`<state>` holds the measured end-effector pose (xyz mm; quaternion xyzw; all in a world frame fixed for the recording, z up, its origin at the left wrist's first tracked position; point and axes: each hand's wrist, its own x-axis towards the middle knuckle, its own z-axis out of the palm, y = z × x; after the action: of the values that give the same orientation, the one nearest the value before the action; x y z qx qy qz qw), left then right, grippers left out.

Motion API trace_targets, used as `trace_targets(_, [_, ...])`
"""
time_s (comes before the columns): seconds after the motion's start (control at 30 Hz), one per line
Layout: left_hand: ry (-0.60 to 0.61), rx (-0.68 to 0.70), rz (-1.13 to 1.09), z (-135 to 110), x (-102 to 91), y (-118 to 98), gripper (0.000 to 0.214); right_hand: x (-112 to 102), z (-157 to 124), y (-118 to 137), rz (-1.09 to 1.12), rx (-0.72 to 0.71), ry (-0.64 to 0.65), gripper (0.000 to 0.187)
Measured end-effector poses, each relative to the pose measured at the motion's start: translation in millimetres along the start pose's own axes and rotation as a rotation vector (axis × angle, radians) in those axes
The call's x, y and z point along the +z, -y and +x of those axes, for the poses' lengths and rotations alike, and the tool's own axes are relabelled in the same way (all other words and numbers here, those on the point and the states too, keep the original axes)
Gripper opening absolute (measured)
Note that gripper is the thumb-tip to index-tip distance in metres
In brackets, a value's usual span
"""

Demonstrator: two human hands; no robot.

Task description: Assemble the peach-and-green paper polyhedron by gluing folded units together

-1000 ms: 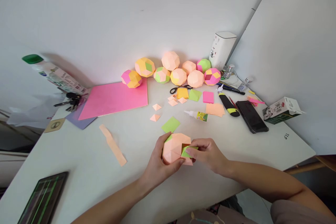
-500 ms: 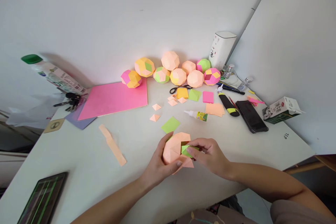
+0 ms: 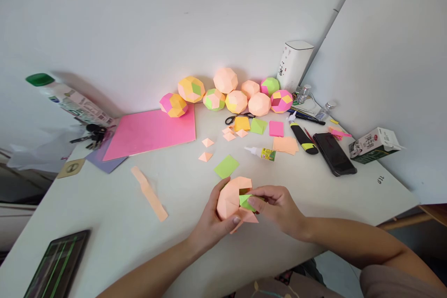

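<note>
My left hand point(image 3: 214, 216) is wrapped round a peach folded-paper ball point(image 3: 230, 199) that has an opening on its right side. Between the thumb and fingers of my right hand point(image 3: 277, 207) is a green folded paper piece point(image 3: 247, 201), held at that opening. Its left end touches the ball's edge; how far it reaches inside I cannot tell. A peach flap sticks out below it. Just beyond the ball lies a flat green paper square point(image 3: 226, 166). Small folded peach pieces point(image 3: 206, 156) rest farther back, and a glue bottle point(image 3: 261, 153) lies to their right.
Several finished paper balls point(image 3: 259, 104) line the wall. Scissors point(image 3: 230, 120), paper stacks point(image 3: 276, 128), a box cutter point(image 3: 303, 138), a phone point(image 3: 334, 153) and a milk carton point(image 3: 375, 145) sit behind and right. To the left are a peach strip point(image 3: 150, 194), a pink sheet point(image 3: 153, 132) and a tablet point(image 3: 57, 264).
The green piece has tilted slightly at the ball's opening, and my right fingers have shifted a little with it. My left hand keeps its hold. The view has moved slightly.
</note>
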<state>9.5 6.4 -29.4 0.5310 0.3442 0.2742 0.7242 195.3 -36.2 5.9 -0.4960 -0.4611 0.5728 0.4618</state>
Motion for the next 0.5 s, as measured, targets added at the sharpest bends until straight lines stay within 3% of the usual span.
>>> trace_targets(0.5, [0.010,0.039,-0.036,-1.0,1.5,-1.2,0.094,1.5,2.8,-3.0,0.160,0.108,-0.024,0.025])
